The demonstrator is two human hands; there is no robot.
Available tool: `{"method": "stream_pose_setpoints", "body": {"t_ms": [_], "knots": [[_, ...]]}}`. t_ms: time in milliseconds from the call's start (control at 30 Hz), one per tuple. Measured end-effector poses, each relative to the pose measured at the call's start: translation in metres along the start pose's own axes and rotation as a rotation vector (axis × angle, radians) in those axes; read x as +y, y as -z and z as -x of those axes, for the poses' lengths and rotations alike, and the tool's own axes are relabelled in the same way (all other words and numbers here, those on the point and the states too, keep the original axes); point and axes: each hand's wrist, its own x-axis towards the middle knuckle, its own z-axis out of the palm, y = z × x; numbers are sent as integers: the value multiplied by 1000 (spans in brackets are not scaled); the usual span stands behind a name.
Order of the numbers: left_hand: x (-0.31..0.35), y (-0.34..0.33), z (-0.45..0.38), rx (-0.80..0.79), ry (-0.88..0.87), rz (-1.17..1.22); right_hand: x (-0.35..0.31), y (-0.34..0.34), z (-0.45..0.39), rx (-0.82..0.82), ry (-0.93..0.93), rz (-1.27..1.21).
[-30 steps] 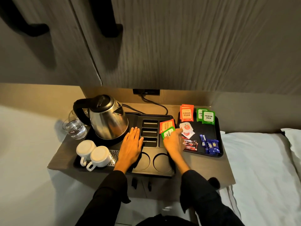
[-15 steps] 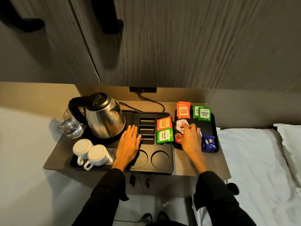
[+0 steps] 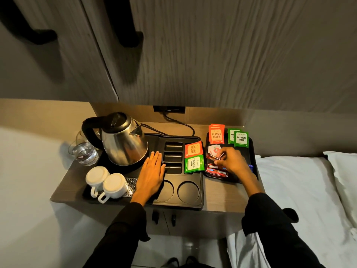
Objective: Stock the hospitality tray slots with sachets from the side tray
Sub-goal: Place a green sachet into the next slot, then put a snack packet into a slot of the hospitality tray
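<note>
A thin red sachet [image 3: 214, 156] is being pinched by the right hand [image 3: 232, 161] over the side tray [image 3: 254, 167]. The left hand [image 3: 152, 172], flat and released, is being rested on the hospitality tray [image 3: 193, 205]. Left of the pinching fingers, two tea sachets [image 3: 194, 157] are already being displayed; three narrow slots [image 3: 173, 157] are still being left unfilled.

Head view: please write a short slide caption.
Right hand picks a thin sachet from the side tray; left hand rests flat on the hospitality tray.

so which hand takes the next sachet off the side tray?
Right. The right hand is over the side tray, fingers pinching among the sachets; the left hand lies flat on the hospitality tray.
</note>
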Motion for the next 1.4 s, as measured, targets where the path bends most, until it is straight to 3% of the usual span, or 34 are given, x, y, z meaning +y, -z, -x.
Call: {"method": "stream_pose_setpoints", "body": {"t_ms": [167, 333, 467, 700, 833, 967, 1067, 1133, 1400], "knots": [[-1, -2, -2, -24, -5, -77, -64, 1, -22, -79, 166, -184], [-4, 0, -3, -37, -15, -100, -126, -32, -37, -110, 291, -28], [-4, -1, -5, -45, -23, -123, -143, -50, -43, -107, 359, 168], [-6, -1, -4, -30, -35, -111, -131, -58, -42, 27, 424, 71], [-4, -1, -5, -30, -40, -117, -87, -50, -22, 208, 290, -121], [-1, -1, -4, -31, -50, -124, -9, -31, 6, 409, -29, -98], [-1, 0, -3, -34, -49, -134, 31, -24, 24, 388, -298, 10], [-1, 0, -3, -39, -48, -144, 41, -25, 33, 325, -384, 49], [0, 3, -2, -65, -32, -147, 40, -23, 38, 242, -339, 24]]}}
